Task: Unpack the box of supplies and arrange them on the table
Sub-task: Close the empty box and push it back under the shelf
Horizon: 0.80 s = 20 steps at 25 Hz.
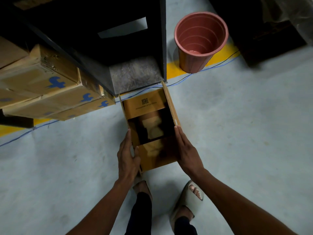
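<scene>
An open brown cardboard box (157,155) is held between my two hands in the middle of the view, above the grey floor. Its top flaps stand apart and a QR code is printed on the far flap. Inside, in shadow, lie pale items I cannot make out. My left hand (127,158) grips the left side wall, thumb hooked over the near flap. My right hand (188,152) presses flat against the right side wall, fingers straight along it.
A dark table leg and frame (135,48) stand just beyond the box. Stacked cardboard cartons (42,85) with blue logos sit at the left. A pink plastic bin (199,41) stands at the upper right on a yellow floor line. Thin cables (186,77) run across the floor. My feet are below.
</scene>
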Motion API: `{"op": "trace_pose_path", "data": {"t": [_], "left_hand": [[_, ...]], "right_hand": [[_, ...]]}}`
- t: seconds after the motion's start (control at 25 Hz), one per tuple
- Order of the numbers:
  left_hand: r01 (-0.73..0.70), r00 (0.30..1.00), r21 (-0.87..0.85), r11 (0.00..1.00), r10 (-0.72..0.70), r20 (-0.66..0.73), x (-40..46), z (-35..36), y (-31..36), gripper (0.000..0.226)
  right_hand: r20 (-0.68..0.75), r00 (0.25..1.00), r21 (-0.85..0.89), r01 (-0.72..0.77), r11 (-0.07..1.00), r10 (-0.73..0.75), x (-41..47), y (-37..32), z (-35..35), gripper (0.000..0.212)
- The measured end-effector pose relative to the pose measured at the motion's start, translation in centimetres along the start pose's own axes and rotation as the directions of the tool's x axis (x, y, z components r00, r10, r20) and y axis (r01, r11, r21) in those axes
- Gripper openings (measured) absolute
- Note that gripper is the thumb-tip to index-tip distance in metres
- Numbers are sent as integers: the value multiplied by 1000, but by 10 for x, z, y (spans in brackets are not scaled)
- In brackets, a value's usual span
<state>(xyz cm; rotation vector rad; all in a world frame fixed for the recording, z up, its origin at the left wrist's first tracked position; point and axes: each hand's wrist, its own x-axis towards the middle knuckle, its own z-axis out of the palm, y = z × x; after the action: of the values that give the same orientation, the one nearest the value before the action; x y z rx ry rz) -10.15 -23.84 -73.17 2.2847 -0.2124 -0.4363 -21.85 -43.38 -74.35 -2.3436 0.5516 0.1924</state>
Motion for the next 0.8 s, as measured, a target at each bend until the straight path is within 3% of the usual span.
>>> {"op": "trace_pose_path", "data": {"t": [0.2, 0.32, 0.48, 0.64, 0.72, 0.8], "left_hand": [[34, 999, -83, 996, -36, -20, -8, -3, -1, 70], [5, 998, -97, 995, 1, 66, 1, 8, 6, 66], [-68, 959, 103, 992, 36, 282, 10, 32, -14, 59], [-251, 930, 339, 907, 129, 345, 10, 48, -42, 57], [-289, 919, 462, 839, 109, 378, 18, 49, -51, 55], [-260, 932, 524, 811, 67, 357, 18, 50, -57, 58]], "right_hand": [[202, 979, -153, 48, 987, -16, 17, -12, 36, 87], [210, 976, -164, -26, 986, 61, 35, -6, 58, 66], [277, 961, -228, 66, 971, 0, 34, 12, 69, 66], [187, 981, -212, 85, 973, -45, 34, 13, 43, 55], [131, 991, -224, 48, 973, -19, 40, 14, 40, 51], [84, 990, -183, -97, 978, 114, 47, 19, 44, 58]]}}
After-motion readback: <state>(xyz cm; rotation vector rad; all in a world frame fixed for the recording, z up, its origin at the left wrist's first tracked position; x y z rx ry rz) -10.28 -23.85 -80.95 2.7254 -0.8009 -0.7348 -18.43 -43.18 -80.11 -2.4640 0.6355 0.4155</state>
